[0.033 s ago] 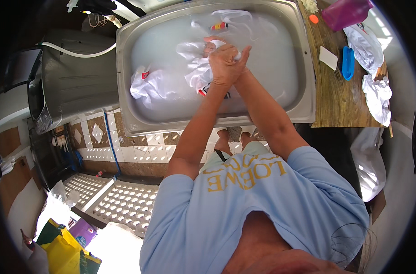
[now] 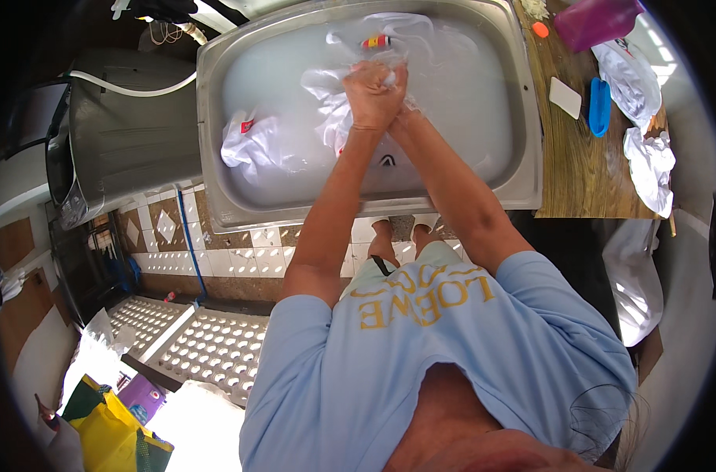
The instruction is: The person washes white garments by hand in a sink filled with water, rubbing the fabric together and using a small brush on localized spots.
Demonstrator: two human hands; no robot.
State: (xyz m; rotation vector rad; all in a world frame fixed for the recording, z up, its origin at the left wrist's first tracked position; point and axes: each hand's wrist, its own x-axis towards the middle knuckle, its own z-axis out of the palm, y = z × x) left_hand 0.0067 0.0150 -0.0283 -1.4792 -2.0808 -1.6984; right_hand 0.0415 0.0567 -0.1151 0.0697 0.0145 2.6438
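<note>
In a metal sink basin (image 2: 213,169) of cloudy water, both my hands are pressed together around a wet white garment (image 2: 326,86). My left hand (image 2: 371,93) lies over the cloth with its fingers curled. Beside it my right hand (image 2: 401,88) is closed against the same cloth, its fingers partly hidden. A white bit of fabric shows between the two hands. Past them floats more white cloth with a red, yellow and black patch (image 2: 376,41). Another white garment (image 2: 252,147) with a red tag rests in the left part of the basin. A small dark mark (image 2: 387,160) shows under the water near my right wrist.
On the wooden counter (image 2: 566,177) at the right are a purple container (image 2: 598,23), an orange cap (image 2: 540,29), a white square piece (image 2: 565,97), a blue brush-like object (image 2: 599,108) and white cloths (image 2: 649,169). A dark grey appliance (image 2: 134,134) with a white hose stands left.
Both hands have moved slightly away from me and to the left, and come closer together. My right thumb no longer sticks out. The dark mark in the water shows more fully.
</note>
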